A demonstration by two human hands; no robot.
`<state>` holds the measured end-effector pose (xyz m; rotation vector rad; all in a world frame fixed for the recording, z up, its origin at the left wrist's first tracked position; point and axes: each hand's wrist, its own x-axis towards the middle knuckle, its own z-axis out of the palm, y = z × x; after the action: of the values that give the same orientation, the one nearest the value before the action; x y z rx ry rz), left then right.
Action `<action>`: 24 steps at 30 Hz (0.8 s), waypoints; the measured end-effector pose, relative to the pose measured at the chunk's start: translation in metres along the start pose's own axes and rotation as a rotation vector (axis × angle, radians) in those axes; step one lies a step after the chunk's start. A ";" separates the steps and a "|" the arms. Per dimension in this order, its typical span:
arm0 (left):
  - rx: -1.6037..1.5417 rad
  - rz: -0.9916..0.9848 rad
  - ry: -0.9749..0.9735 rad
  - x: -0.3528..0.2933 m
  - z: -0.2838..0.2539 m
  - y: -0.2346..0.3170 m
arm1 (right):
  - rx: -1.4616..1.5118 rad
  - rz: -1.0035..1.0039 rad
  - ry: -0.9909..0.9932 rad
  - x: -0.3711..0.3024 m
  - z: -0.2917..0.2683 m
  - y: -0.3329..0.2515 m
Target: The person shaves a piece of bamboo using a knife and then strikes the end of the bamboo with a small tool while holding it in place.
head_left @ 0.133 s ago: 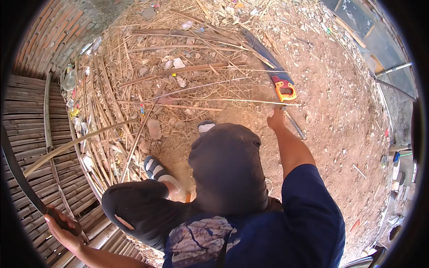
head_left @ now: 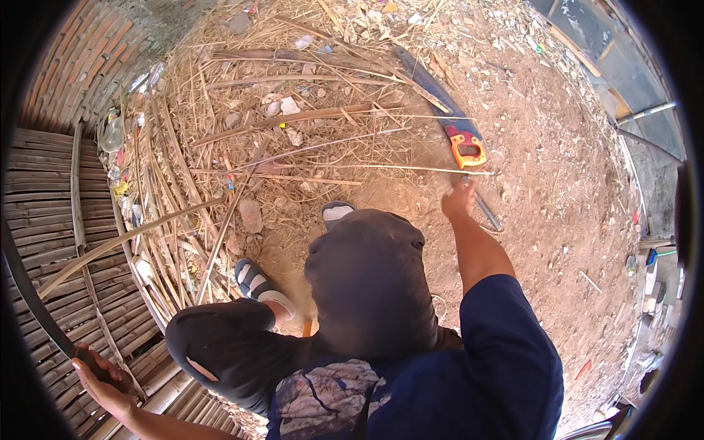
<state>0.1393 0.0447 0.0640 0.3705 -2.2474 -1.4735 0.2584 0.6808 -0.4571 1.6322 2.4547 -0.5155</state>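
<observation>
At the left edge, my left hand (head_left: 103,381) is wrapped around the dark handle of a long machete (head_left: 35,304), whose blade curves up along the rim of the view. My right hand (head_left: 460,199) reaches down to the ground just below a handsaw (head_left: 468,149). Its fingers are closed at the upper end of a thin grey rod-like tool (head_left: 487,213); its exact kind cannot be made out. The saw lies flat, with a red and yellow handle and a dark blade pointing up and left. A thin bamboo strip (head_left: 411,169) ends between the saw handle and my right hand.
Split bamboo strips (head_left: 293,121), straw and stones cover the ground ahead and to the left. A bamboo slat panel (head_left: 44,191) stands on the left beneath a brick wall (head_left: 81,62). Bare brown soil (head_left: 550,191) stretches to the right. My sandalled foot (head_left: 257,279) rests near a stone (head_left: 250,215).
My right hand has shifted slightly, and its fingers look closer together at the rod's end. The machete stays in my left hand, and the saw lies where it was.
</observation>
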 end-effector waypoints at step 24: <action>0.136 0.133 -0.179 -0.008 -0.006 0.004 | -0.042 0.100 -0.124 -0.032 -0.029 0.083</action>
<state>0.1491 0.0452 0.0685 0.1298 -2.4686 -1.3370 0.3490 0.6922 -0.4367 1.6440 2.2674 -0.5304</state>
